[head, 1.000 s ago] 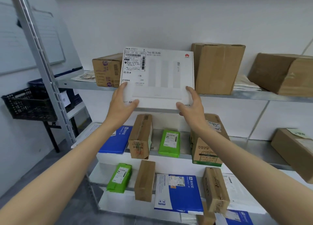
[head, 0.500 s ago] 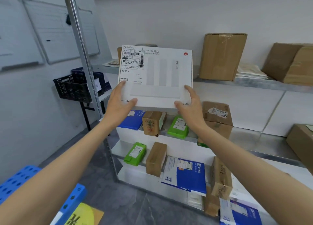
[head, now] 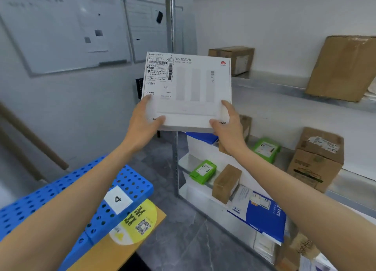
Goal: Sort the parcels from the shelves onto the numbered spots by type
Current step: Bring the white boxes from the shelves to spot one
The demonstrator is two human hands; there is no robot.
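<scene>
As the fingers (head: 226,105) of the left hand (head: 143,128) and right hand (head: 228,128) pinch the white box (head: 191,87) by its near corners, it has swung off the shelves (head: 274,85), out to their left edge, toward spot 4 (head: 118,199); placing likely follows.

One white box (head: 189,91), two green packets (head: 203,171), two blue mailers (head: 264,217), at least six brown cardboard boxes (head: 225,183), two whiteboards (head: 61,30), one blue perforated platform (head: 130,183) with one number label (head: 118,199).

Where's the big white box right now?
Centre of the head view: the white box is held between the left hand and right hand, in front of the shelf post.
</scene>
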